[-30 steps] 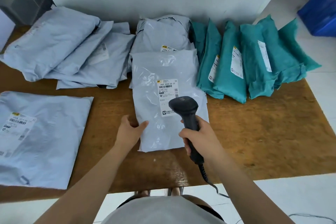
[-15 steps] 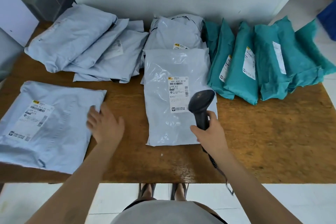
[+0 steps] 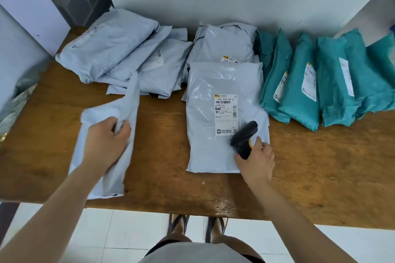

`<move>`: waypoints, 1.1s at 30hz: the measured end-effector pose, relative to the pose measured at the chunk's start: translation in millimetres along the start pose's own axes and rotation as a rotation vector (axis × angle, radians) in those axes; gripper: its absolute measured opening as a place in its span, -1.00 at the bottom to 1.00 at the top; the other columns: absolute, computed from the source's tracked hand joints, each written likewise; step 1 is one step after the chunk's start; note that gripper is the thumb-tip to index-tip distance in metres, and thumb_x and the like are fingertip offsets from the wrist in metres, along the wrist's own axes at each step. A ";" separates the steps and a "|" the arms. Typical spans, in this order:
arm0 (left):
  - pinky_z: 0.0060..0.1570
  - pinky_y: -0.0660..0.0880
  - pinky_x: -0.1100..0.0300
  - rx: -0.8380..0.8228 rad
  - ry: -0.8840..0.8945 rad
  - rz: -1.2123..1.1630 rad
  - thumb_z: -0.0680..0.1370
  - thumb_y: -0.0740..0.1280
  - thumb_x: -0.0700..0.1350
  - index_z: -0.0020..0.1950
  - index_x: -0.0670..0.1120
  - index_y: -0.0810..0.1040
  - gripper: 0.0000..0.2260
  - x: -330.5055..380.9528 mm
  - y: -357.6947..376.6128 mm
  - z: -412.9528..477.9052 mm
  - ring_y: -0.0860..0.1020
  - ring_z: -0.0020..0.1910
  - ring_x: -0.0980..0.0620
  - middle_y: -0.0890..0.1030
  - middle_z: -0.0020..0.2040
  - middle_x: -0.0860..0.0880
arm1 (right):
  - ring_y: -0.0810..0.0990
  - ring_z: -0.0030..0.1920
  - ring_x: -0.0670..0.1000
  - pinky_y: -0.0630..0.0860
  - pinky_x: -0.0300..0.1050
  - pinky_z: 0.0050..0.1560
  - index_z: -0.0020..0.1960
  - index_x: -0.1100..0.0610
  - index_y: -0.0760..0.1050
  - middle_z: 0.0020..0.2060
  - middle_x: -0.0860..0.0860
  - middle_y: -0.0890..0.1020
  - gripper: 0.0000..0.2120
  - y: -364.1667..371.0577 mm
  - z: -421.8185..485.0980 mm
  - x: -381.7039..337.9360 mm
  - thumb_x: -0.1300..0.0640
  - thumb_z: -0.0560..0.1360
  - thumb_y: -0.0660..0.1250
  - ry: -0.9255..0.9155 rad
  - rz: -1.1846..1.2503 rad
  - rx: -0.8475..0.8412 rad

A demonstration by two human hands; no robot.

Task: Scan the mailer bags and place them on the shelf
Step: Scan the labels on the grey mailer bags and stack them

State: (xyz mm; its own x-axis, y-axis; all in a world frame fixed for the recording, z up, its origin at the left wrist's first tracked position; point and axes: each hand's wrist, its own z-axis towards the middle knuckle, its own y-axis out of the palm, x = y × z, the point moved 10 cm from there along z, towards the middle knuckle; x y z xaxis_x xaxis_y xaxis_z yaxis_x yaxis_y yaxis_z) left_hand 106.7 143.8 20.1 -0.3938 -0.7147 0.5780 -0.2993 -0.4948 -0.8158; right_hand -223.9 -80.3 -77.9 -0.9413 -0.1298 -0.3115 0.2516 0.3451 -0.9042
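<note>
Left hand [image 3: 105,141] bunches the pale grey plastic mailer bag [image 3: 113,179] lying lengthwise beneath it, right hand [image 3: 256,160] grips the black handheld barcode scanner [image 3: 243,136], white printed shipping label [image 3: 226,113] just ahead of it.

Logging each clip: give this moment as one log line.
left hand: grips grey mailer | right hand: holds scanner over labelled mailer

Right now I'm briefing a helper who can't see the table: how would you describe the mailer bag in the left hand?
On the wooden table, look near its front left, before the pile of pale grey mailers at the wall. The mailer bag there is bunched, gripped by the left hand. Unlike the flat centre mailer beneath the scanner, it shows no label.
</note>
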 end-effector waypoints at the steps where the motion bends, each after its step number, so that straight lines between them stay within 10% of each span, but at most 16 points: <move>1: -0.43 0.19 0.11 -0.012 0.050 -0.058 0.54 0.28 -0.11 -0.41 -0.19 0.22 -0.61 21.3 -2.9 -4.5 0.24 -0.47 -0.04 0.27 -0.49 -0.14 | 0.31 0.37 0.22 0.29 0.10 0.34 0.48 0.20 0.22 0.35 0.19 0.37 -0.33 -13.5 -6.5 -12.9 -0.02 0.48 0.37 -0.046 0.075 0.092; 3: -0.43 0.18 0.15 -0.036 0.165 -0.144 0.53 0.30 -0.10 -0.41 -0.17 0.23 -0.61 67.2 -0.4 -11.0 0.23 -0.46 0.00 0.26 -0.48 -0.13 | 0.47 0.25 0.14 0.40 -0.03 0.24 0.36 0.18 0.39 0.21 0.11 0.52 -0.54 -39.8 -20.2 -44.2 0.05 0.51 0.34 -0.161 0.373 0.175; 9: -0.37 0.18 0.15 -0.239 0.510 -0.253 0.54 0.29 -0.07 -0.45 -0.09 0.23 -0.59 207.7 61.1 -39.7 0.28 -0.48 0.05 0.30 -0.51 -0.02 | 0.64 0.04 0.00 0.54 -0.11 0.10 0.22 0.06 0.51 0.06 0.02 0.65 -0.57 -48.2 -43.5 -118.7 -0.17 0.47 0.33 0.004 1.329 -0.524; 13: -0.17 0.41 0.23 -0.528 0.663 -0.391 0.54 0.23 -0.10 -0.11 -0.20 0.56 -0.81 272.4 93.1 -94.5 0.53 -0.18 0.01 0.58 -0.16 -0.11 | 0.69 -0.07 0.01 0.57 -0.08 0.08 -0.01 0.18 0.61 -0.12 0.10 0.70 -0.69 -90.0 -47.4 -80.0 -0.06 0.54 0.29 0.115 1.570 -0.434; 16: 0.01 0.51 0.22 -0.904 0.521 -0.783 0.54 0.22 -0.26 -0.05 -0.09 0.62 -0.81 297.2 110.2 -129.5 0.60 -0.07 0.04 0.65 -0.09 -0.09 | 0.64 0.00 0.14 0.58 -0.02 0.07 0.21 0.33 0.52 0.04 0.23 0.62 -0.60 -124.4 -57.4 -24.1 0.02 0.55 0.27 0.160 1.674 -0.322; 21: 0.09 0.42 0.30 -0.512 0.306 -0.687 0.51 0.31 -0.21 0.21 -0.06 0.50 -0.73 290.5 133.7 -109.1 0.52 0.08 0.10 0.54 0.17 -0.04 | 0.69 -0.34 0.03 0.59 -0.13 -0.30 0.02 0.13 0.58 -0.34 0.03 0.71 -0.85 -176.9 -95.2 88.9 0.09 0.51 0.34 0.270 1.621 -0.062; 26: 0.31 0.35 -0.16 -1.312 -0.224 -0.588 0.43 0.34 0.25 0.48 -0.07 0.22 -0.26 284.4 252.4 -209.5 0.40 0.31 -0.19 0.37 0.37 -0.18 | 0.68 -0.37 0.02 0.58 -0.15 -0.34 0.08 0.12 0.54 -0.34 0.02 0.69 -0.78 -212.6 -136.7 193.1 0.10 0.46 0.35 0.281 1.717 0.133; 33: 0.39 0.28 -0.18 -1.967 -0.153 -0.643 0.37 0.34 0.32 0.42 -0.09 0.39 -0.26 376.3 322.8 -439.7 0.41 0.37 -0.20 0.46 0.38 -0.17 | 0.62 -0.08 0.14 0.52 0.00 0.07 0.01 0.14 0.65 -0.13 0.07 0.67 -0.75 -267.7 -217.5 356.2 0.11 0.36 0.37 0.157 1.844 0.300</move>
State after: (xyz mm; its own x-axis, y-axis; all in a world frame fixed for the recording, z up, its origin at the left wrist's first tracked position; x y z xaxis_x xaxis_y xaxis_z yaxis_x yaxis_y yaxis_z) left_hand -520.2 -67.6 -17.3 0.1501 -0.7714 0.6184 -0.6977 0.3606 0.6190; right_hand -675.5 -16.8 116.8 0.5187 0.2482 -0.8181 0.8525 -0.2218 0.4733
